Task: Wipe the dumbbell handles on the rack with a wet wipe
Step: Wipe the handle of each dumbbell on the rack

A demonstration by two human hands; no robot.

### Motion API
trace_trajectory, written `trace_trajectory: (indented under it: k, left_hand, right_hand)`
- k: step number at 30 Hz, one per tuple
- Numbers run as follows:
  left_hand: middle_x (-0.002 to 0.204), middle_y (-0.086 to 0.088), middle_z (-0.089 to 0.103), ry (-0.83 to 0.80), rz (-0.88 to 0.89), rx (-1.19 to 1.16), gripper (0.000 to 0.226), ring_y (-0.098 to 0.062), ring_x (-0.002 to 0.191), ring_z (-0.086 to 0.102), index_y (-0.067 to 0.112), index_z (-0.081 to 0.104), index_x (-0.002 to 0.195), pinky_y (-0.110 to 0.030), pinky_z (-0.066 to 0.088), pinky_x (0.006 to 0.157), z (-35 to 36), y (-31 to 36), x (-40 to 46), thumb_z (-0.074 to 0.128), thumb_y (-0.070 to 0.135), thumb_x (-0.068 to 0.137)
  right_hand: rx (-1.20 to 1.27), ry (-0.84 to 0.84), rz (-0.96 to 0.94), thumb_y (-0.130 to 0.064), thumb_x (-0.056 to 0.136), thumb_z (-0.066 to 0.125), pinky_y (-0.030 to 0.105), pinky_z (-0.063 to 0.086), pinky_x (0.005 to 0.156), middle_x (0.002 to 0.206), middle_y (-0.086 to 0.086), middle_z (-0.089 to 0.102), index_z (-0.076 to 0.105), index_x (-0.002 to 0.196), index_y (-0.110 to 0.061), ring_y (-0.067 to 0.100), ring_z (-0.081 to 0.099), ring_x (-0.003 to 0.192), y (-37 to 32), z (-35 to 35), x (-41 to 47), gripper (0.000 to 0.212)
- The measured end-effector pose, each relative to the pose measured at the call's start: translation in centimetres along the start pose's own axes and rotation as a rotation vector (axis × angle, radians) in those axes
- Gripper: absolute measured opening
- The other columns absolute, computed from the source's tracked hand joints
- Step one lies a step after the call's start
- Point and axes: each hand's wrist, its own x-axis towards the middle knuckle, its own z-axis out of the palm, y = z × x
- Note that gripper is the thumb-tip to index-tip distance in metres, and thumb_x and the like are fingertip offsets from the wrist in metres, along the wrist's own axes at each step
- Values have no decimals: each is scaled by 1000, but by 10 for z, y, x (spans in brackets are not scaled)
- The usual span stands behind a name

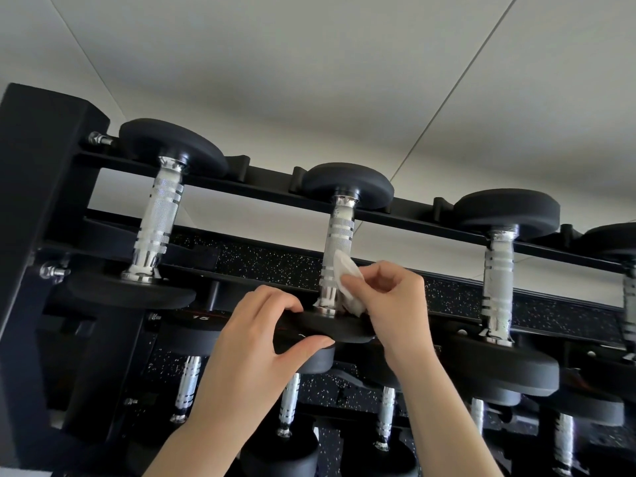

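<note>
Rack [406, 220]: wet wipe [347, 287] touching handle [339, 242].

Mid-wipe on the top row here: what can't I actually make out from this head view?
- Lower right side of the middle knurled chrome dumbbell handle: covered by the white wet wipe and right hand.
- Weight marking on its near black head: hidden by the left hand.
- Fourth top-row dumbbell: cut off by the right edge.

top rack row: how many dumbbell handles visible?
4. Far-left handle; middle handle, where the right hand holds the wet wipe; right handle; a fourth handle cut off at the frame's right edge. More may lie beyond.
</note>
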Motion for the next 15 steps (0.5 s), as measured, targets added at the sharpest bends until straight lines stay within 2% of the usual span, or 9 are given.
trace_trajectory:
  k: [2, 5, 11, 15]
  left_hand:
    - [93, 19, 53, -6, -3, 3, 37, -4, 89, 54, 24, 60, 90, -19, 42, 75, 0, 0, 0, 62, 56, 72]
    - [94, 19, 54, -8, -12, 1, 37, -5, 90, 55, 25, 60, 90, -18, 42, 78, 0, 0, 0, 62, 56, 72]
    - [94, 20, 54, -14, -25, 0, 38, -5, 91, 55, 26, 60, 89, -21, 43, 78, 0, 1, 0, 60, 59, 71]
    - [94, 20, 54, -15, -29, 0, 37, -5, 92, 56, 28, 59, 90, -21, 45, 77, -1, 0, 0, 60, 59, 71]
  right_hand:
    - [42, 56, -22, -11, 77, 74, 38, 56, 70, 72, 9, 71, 68, 70, -12, 29, 66, 70, -2, 5, 8, 9]
    - [111, 99, -21, -12, 79, 73, 40, 56, 75, 76, 8, 71, 68, 72, -14, 29, 68, 77, -9, 11, 21, 9]
    - [308, 136, -15, -11, 80, 72, 34, 53, 71, 66, -1, 65, 65, 75, -13, 12, 56, 60, -27, 19, 51, 9]
    - [447, 17, 69, -15, 86, 66, 31, 54, 71, 70, 1, 63, 60, 83, -11, 13, 58, 65, -19, 18, 56, 8]
